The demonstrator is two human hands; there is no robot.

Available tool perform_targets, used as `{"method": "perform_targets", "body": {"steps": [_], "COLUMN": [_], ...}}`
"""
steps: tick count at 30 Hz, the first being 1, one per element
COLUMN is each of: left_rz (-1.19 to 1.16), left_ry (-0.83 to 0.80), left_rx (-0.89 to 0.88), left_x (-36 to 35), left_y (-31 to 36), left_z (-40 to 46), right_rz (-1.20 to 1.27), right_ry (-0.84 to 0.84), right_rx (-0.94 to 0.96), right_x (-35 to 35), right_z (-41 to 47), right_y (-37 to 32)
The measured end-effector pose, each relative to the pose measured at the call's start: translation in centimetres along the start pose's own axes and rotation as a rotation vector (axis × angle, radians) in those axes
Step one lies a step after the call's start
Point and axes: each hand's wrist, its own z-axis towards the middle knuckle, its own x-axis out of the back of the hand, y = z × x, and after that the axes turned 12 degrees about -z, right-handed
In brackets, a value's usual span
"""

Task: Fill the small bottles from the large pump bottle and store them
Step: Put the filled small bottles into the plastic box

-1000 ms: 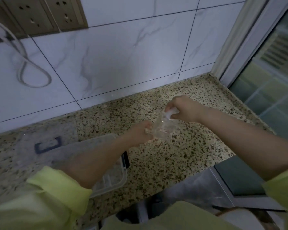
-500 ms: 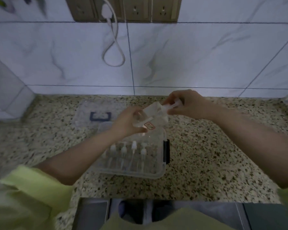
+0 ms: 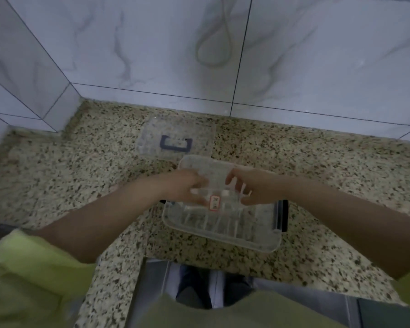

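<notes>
Left hand (image 3: pixel 187 187) pinching small bottle (image 3: pixel 212 197), lying sideways over open storage box (image 3: pixel 223 230), likely for stowing; right hand (image 3: pixel 249 188) fingers loosely curled beside bottle, grip unclear; lid (image 3: pixel 175 138) lying beyond hands.

**tilefan22:** What's the room like?

**grout_guy:** Looks like a kitchen corner. The back wall (image 3: pixel 152 43) is big glossy white tiles with grey marble veining and thin dark grout lines. A 2nd tiled wall (image 3: pixel 14 67) comes in at the left and they meet in a corner.

**tilefan22:** And the worktop?

**grout_guy:** Speckled granite countertop (image 3: pixel 81 174), beige with black and brown flecks, running right up to the tiles. A pale cable (image 3: pixel 213 50) hangs in a loop against the back wall. Light's dim and bluish, a bit blurry. Below the counter's front edge there's a dark gap with grey floor (image 3: pixel 294 292).
</notes>
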Motion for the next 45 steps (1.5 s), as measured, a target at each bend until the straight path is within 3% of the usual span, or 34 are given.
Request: {"method": "perform_targets", "body": {"steps": [6, 18, 19, 21, 24, 26, 29, 34, 45], "left_rz": [0.303, 0.223, 0.199, 0.180, 0.204, 0.196, 0.167, 0.083, 0.044], "left_ry": [-0.264, -0.289, -0.271, -0.112, 0.357, 0.560, 0.633, 0.614, 0.599], "left_rx": [0.073, 0.041, 0.026, -0.075, -0.328, -0.367, -0.287, -0.180, -0.051], "left_x": [-1.9, -1.7, -1.4, -0.5, 0.4, 0.5, 0.3, -0.1, 0.5], "left_y": [1.1, 0.4, 0.3, 0.2, -1.0, -2.1, -3.6, -5.8, -11.1], "left_z": [2.8, 3.8, 3.9, 3.5, 3.1, 3.3, 4.1, 3.9, 0.3], "right_rz": [0.069, 0.173, 0.160, 0.099, 0.007, -0.117, -0.297, -0.281, -0.330], "right_ry": [-0.229, -0.263, -0.212, 0.069, 0.650, 0.792, 0.758, 0.503, 0.527], "right_rx": [-0.030, -0.043, -0.041, -0.061, -0.059, -0.043, -0.093, -0.266, -0.145], "right_x": [-3.2, -3.9, -3.5, -2.6, -2.4, -3.0, -3.9, -4.3, -1.3], "right_z": [2.2, 2.1, 1.9, 1.4, 0.7, 0.4, 0.7, 1.5, 6.6], "right_y": [0.1, -0.5, -0.3, 0.2, 1.9, 2.8, 3.8, 3.6, -0.5]}}
